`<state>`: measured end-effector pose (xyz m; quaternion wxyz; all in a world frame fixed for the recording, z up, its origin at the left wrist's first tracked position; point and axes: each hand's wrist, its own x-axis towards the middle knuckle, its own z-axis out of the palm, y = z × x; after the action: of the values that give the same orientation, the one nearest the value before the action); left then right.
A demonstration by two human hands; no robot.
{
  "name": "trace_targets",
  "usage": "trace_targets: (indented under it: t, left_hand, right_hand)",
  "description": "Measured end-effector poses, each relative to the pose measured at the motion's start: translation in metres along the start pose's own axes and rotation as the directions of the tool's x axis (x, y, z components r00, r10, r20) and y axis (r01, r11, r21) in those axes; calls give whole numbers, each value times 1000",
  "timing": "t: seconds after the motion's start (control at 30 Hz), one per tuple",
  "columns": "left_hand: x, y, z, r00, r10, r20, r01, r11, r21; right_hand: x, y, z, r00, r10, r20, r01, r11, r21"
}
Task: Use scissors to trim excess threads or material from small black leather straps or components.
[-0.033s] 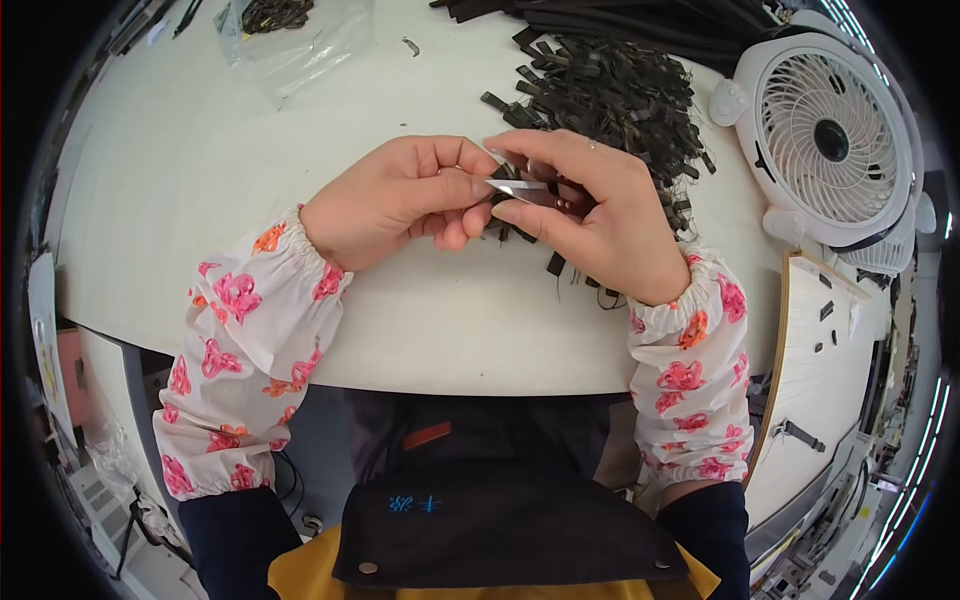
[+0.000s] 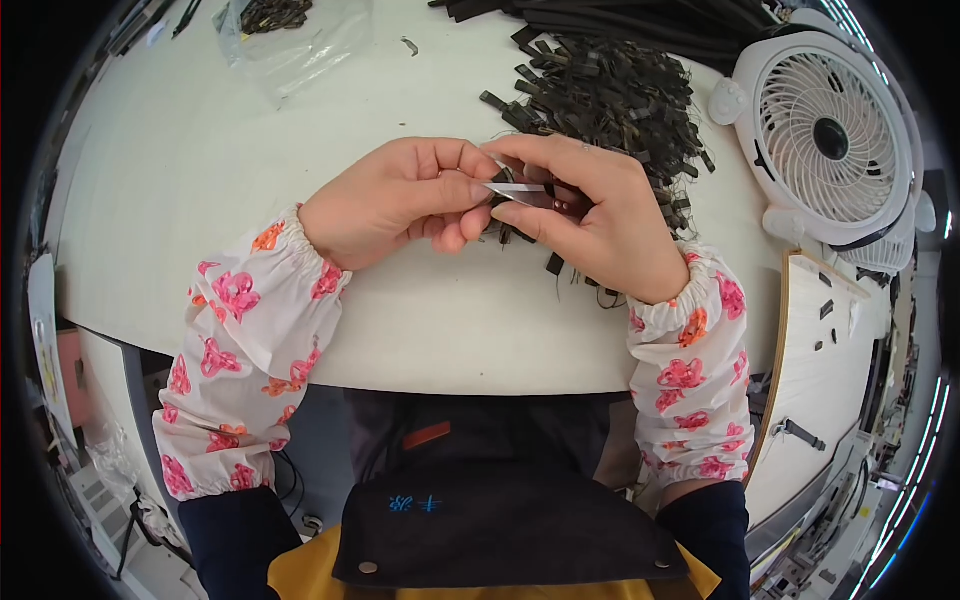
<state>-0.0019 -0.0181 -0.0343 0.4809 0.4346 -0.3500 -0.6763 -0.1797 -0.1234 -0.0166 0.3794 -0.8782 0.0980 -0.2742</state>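
My left hand [image 2: 400,200] is closed in a pinch, thumb against the fingers. A small black strap piece [image 2: 503,183] shows at its fingertips, mostly covered. My right hand [image 2: 597,210] curls around a small knife [image 2: 525,195] with a pointed silver blade and a riveted reddish handle. The blade points left, and its tip lies right by my left thumb. The handle is largely hidden inside the right hand. Just beyond and below the hands spreads a heap of black strap pieces [image 2: 610,95] with loose threads.
A white fan [image 2: 835,130] stands at the right. Long black strips [image 2: 640,30] lie at the back. At the far left is a clear plastic bag [image 2: 300,45] with dark pieces. A wooden-edged board [image 2: 820,370] sits right of the white table [image 2: 450,340].
The right fingers and the knife blade have shifted very slightly. My left hand keeps its pinch in the same place.
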Motion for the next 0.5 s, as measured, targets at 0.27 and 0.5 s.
trace_targets:
  t: [0.27,0.5]
  left_hand:
    - [-2,3,-1,986,-71,154,82,994,-66]
    - [-4,-3,19,989,106,-99,-72,950,303]
  right_hand:
    - [0,9,4,998,-49,43,43,989,142]
    - [-1,3,10,983,153,-102,-149,988,44]
